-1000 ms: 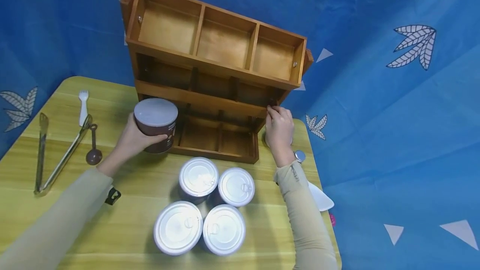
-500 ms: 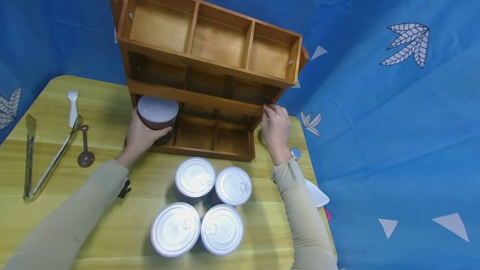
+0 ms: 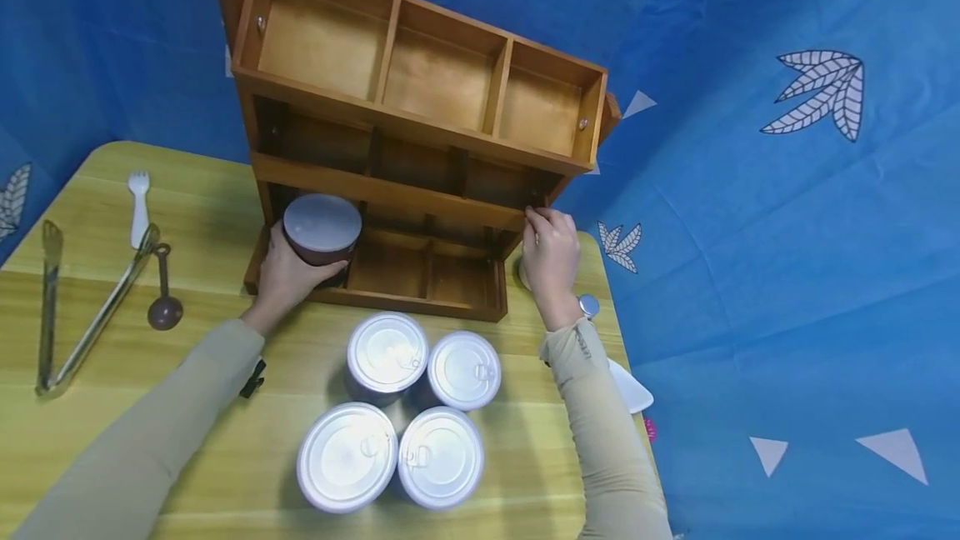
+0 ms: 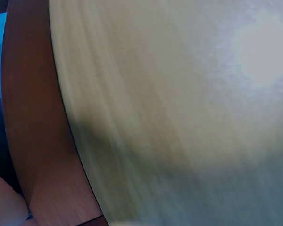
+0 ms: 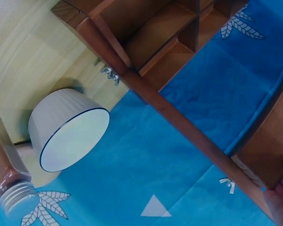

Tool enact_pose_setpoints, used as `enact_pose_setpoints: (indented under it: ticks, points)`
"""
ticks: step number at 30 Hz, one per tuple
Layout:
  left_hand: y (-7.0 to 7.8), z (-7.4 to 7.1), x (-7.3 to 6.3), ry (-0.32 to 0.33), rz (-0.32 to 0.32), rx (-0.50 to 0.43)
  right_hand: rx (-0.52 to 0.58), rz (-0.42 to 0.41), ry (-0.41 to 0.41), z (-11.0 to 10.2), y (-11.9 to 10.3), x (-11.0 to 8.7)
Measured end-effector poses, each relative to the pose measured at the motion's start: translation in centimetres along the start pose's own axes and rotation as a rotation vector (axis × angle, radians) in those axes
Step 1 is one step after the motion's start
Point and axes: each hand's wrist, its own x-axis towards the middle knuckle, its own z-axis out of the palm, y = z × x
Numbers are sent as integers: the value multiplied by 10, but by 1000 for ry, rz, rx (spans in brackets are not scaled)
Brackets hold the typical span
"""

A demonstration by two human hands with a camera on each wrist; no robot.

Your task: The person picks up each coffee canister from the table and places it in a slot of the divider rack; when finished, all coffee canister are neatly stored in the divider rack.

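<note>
My left hand (image 3: 288, 277) grips a dark brown can with a pale lid (image 3: 322, 223) from its left side, thumb across the front. The can stands over the left compartment of the bottom tier of a three-tier wooden rack (image 3: 390, 188), and hides most of that compartment. At the rack's right end, my right hand (image 3: 551, 261) pinches the end of the middle tier. Its fingertips (image 5: 278, 202) show on the wood at the right edge of the right wrist view. The left wrist view mostly shows the tabletop (image 4: 146, 94) and a wooden rack edge (image 4: 30, 117).
Several lidded cans (image 3: 386, 352) stand in front of the rack. Tongs (image 3: 97, 336), a white fork (image 3: 139, 211) and a brown scoop (image 3: 164, 307) lie at left. A white bowl (image 5: 61, 113) and a silver-capped bottle (image 5: 4, 160) stand beside the rack's right end.
My left hand has moved the can right and inward, from before the rack's left end to its bottom left compartment. My right hand has stayed at the rack's right end.
</note>
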Motion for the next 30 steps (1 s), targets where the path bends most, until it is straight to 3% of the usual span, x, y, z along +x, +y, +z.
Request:
enact_pose_setpoints:
  ticks: [6, 11, 14, 18, 20, 22, 25, 27, 30]
  points:
    - [-3, -5, -3, -16, 5, -22, -1, -17, 20, 0, -1, 1]
    - [-7, -20, -12, -64, 57, -18, 3, -20, 12, 2, -3, 4]
    - [-8, -34, -32, -77, 87, 4, 3, -24, 5, 2, -4, 6]
    - [-10, -51, -73, -36, 137, 10, 2, -20, 9, 1, -2, 6]
    - [-11, -55, -92, -47, 190, 6, 3, -10, 13, 1, 0, 7]
    - [-11, -55, -107, -144, 231, 14, 9, -2, 18, 0, 2, 7]
    - [-10, -48, -118, -372, 279, 32, 12, 9, 8, -2, 3, 5]
    - [-9, -40, -121, -522, 290, 30, 13, 15, -6, -2, 2, 4]
    - [-6, -26, -120, -647, 319, -1, 11, 17, -26, -2, 1, 4]
